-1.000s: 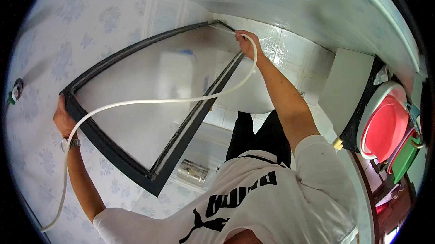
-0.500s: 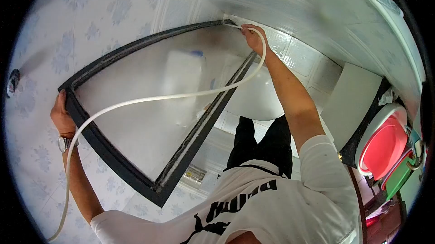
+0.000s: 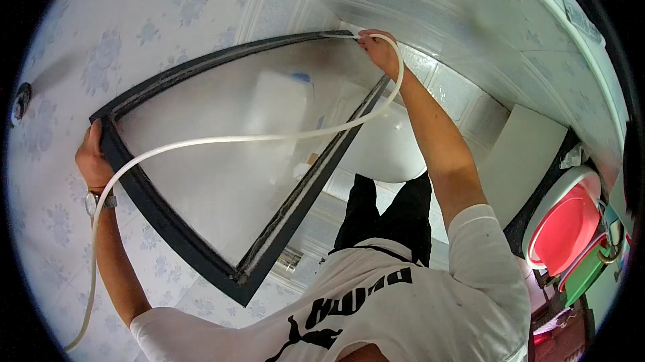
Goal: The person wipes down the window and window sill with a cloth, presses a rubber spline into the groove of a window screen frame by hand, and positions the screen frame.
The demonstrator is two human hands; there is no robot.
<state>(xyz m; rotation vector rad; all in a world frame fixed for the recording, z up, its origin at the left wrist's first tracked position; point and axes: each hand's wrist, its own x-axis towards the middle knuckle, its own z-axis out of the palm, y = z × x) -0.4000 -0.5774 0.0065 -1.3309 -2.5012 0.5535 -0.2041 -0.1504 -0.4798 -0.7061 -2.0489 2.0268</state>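
Note:
A large window screen (image 3: 222, 194) with a dark frame and a hazy, see-through sheet is held up in front of me. My left hand (image 3: 94, 157), with a watch on the wrist, is closed around the frame's left corner. At the far end, my right hand (image 3: 381, 52) is closed on the end of a white hose (image 3: 222, 139), beside the far corner of the frame. A thin whitish streak, seemingly water, runs from the hose tip along the frame's groove. The hose loops back across the screen and hangs past my left forearm.
Behind the screen stands a white toilet (image 3: 386, 144), partly seen through the sheet. Wet floor tiles (image 3: 447, 93) lie beyond my right arm. At the right are a pale board (image 3: 521, 160), a red basin (image 3: 568, 228) and a green item (image 3: 583, 275). Patterned tiled walls surround me.
My right hand and the hose tip have shifted slightly along the far end of the frame. The view has moved a little; both hands keep their hold.

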